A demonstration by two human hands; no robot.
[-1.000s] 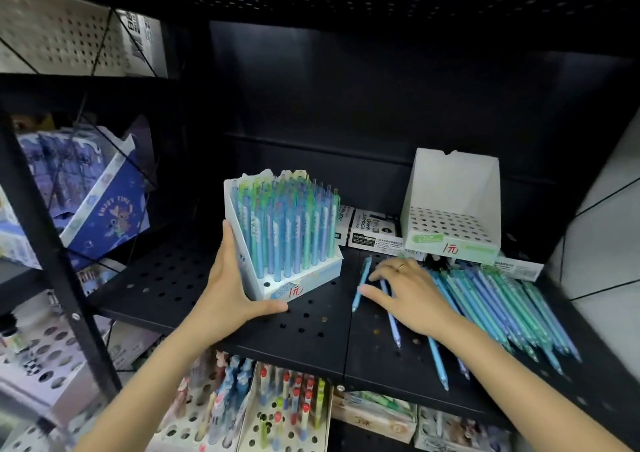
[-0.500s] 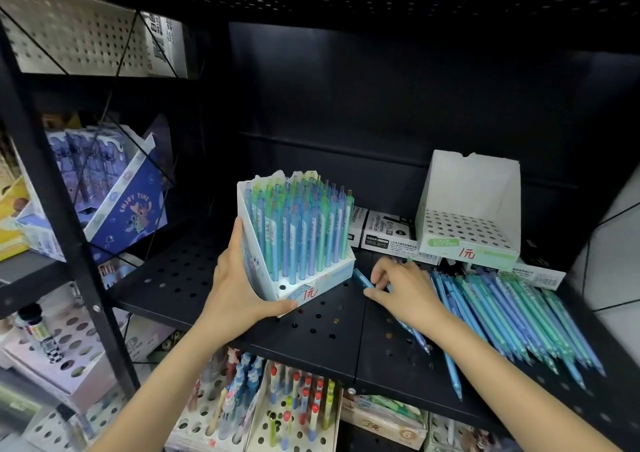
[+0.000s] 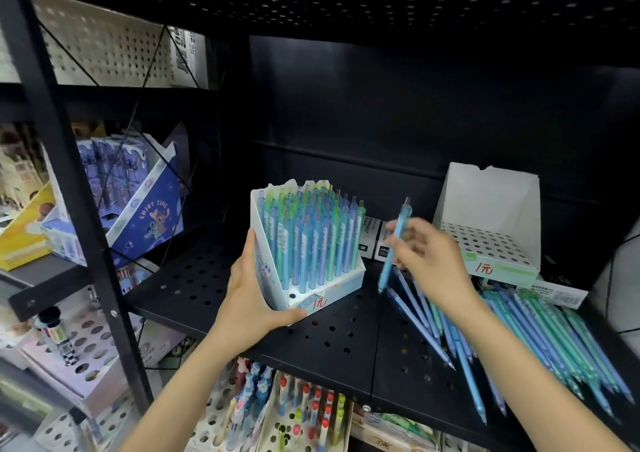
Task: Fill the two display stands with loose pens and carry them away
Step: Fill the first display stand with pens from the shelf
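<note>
A white display stand (image 3: 332, 294) packed with blue and green pens stands on the black perforated shelf (image 3: 332, 334); one front hole shows empty. My left hand (image 3: 254, 299) grips its left front corner. My right hand (image 3: 433, 264) is raised just right of the stand and pinches a light blue pen (image 3: 394, 243), held nearly upright with its tip down. A second white stand (image 3: 491, 230), with no pens in it, sits at the back right. Several loose blue and green pens (image 3: 540, 340) lie fanned across the shelf to the right.
Small black-and-white boxes (image 3: 372, 238) sit behind the two stands. A black upright post (image 3: 79, 209) borders the shelf on the left, with a blue cartoon box (image 3: 138, 216) beyond it. Below the shelf are white holders with more pens (image 3: 304, 417).
My right hand has lifted off the shelf with one light blue pen and swung it upright beside the full stand. My left hand keeps hold of the stand.
</note>
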